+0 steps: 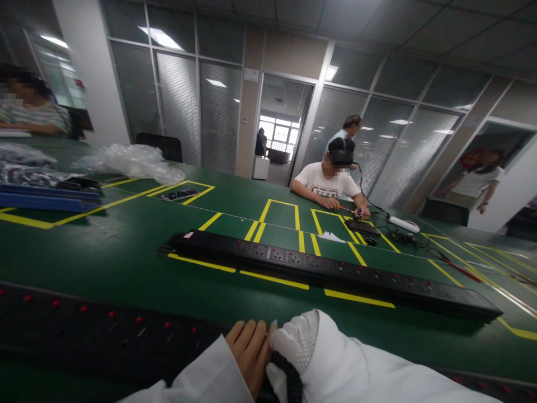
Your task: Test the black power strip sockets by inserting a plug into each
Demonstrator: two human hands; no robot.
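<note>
A long black power strip (138, 341) with red switches lies along the table's near side and continues under both hands to the right. My bare left hand (249, 350) rests over it, fingers side by side and bent at its far edge. Against it is my right hand (297, 341), in a white dotted glove, fingers curled closed. What they hold is hidden; a small bluish spot shows between the hands, and a black piece shows beneath the glove. Farther off, a second black power strip (293, 260) lies slantwise across the table.
The green table (138, 246) bears yellow tape outlines. At left are plastic wrap (134, 159), blue trays (46, 198) and a phone (181, 194). Opposite, a person (327, 182) works with a tool beside cables and a white power strip (403, 225). Other people are farther back.
</note>
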